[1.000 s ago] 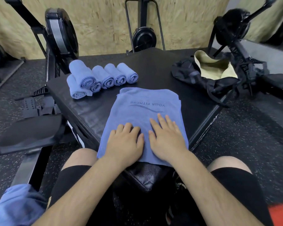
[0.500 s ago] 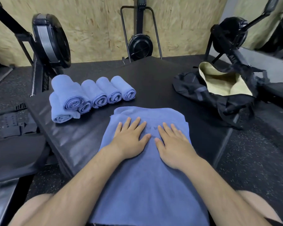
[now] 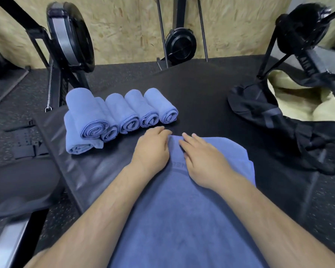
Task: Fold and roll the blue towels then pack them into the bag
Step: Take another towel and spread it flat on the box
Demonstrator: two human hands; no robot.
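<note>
**Head view: flat towel under both hands, far edge**

Towel [image 3: 191,209]: blue, folded into a long flat band. It lies on the black padded platform [image 3: 191,89] and runs from the near edge of the frame to mid-platform. Dark printed lettering [image 3: 178,165] is partly visible between the hands.

Left hand [image 3: 151,149]: at the towel's far left corner, fingers bent down over the edge. Cannot tell whether it pinches the cloth.

Right hand [image 3: 203,161]: palm down on the towel, fingers straight and close together, pressing flat.

Rolled towels [image 3: 129,122]: six blue rolls beyond the left hand, spiral ends facing the camera, one stacked on top at the left end.

Bag [image 3: 249,105]: black, pale lining, lying open at the right.
</note>
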